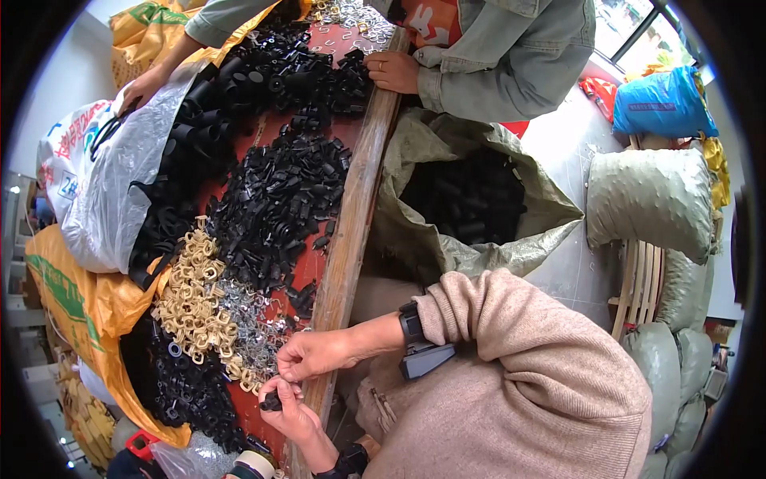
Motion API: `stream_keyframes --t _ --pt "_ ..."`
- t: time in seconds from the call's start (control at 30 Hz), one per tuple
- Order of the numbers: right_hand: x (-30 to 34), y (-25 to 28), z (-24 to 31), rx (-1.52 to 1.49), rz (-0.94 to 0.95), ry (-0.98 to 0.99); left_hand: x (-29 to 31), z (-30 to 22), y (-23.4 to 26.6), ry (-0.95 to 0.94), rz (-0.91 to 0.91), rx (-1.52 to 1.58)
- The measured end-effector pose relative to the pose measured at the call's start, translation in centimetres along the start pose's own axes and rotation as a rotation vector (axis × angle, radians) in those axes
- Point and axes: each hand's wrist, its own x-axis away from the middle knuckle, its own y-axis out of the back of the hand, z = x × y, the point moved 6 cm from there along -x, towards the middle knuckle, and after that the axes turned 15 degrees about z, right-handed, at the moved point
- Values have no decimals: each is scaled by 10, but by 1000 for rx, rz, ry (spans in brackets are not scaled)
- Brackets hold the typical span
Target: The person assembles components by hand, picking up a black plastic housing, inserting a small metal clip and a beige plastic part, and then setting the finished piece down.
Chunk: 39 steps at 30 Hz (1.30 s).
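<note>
My left hand (295, 417) is closed around a small black plastic part (271, 401), at the table's near edge. Just above it, my right hand (313, 355) has thumb and fingertips pinched together; whatever may be between them is too small to make out. The hands are close to each other. Beside them, loose on the red tabletop (275, 306), lie a heap of small shiny metal pieces (249, 313) and a pile of cream-coloured plastic rings or buckles (195, 291). Black ring-like parts (187, 391) are heaped to their left.
Small black parts (279, 191) cover the table's middle. A wooden rail (351, 231) edges it. An open woven sack (471, 259) of black parts stands to the right. Across the corner, a co-worker's hand (392, 72) rests by the rail; another hand (145, 86) touches a white bag (112, 191).
</note>
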Motion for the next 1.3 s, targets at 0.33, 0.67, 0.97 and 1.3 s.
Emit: stream_keyframes --t 0.33,0.67,0.97,1.3 --pt "-2 -2 26 741 -70 254 -1 4 -1 60 -68 200" --pt "-10 27 8 70 -74 -2 -20 -9 14 -15 -94 -207" --pt "8 21 62 918 -145 121 -32 0 -17 256 274 938" --pt "3 -18 66 1133 30 87 -4 7 -17 308 280 775"
